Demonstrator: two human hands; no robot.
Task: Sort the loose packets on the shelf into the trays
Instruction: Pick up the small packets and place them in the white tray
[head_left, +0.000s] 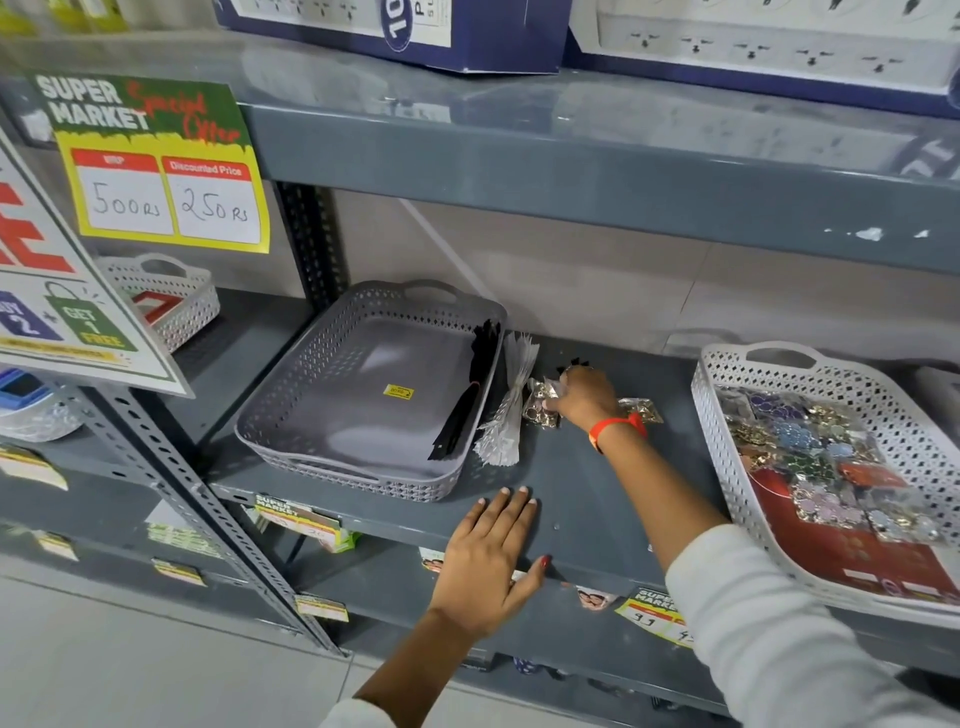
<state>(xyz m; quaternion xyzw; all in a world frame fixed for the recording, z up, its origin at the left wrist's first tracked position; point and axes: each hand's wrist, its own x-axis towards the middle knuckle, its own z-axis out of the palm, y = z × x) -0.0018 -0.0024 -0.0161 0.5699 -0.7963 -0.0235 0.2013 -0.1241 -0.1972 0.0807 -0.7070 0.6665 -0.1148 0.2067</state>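
Grey tray (311, 384) sits at 9 o'clock on the dark shelf (571, 499); mostly bare floor with a yellow sticker (398, 391), a bundle of black zippers (467, 384) leaning along its right wall. White tray (727, 457) at 3 o'clock overhangs the shelf edge, holds clear packets of charms (810, 457) piled on a red card (841, 551). Another white basket (171, 296) at 10 o'clock in the next bay, something red inside, half hidden by a hanging promo sign (57, 306).

Loose items lie between the two trays: white zipper bundle (506, 400) just beside the grey tray's right wall, a packet of gold trinkets (540, 402) touching it, second clear packet (641, 410) behind the wrist, small black pieces (569, 364) at 12 o'clock of the hand.

Right hand (587, 397), orange band (618, 426) on wrist, fingers curled down on the gold packet, pinching it; packet on the shelf surface. Left hand (491, 556) flat on the shelf front at 6 o'clock, fingers spread, holding nothing.

Price poster (156, 166) at 11 o'clock; boxed power strips (753, 47) on the upper shelf.
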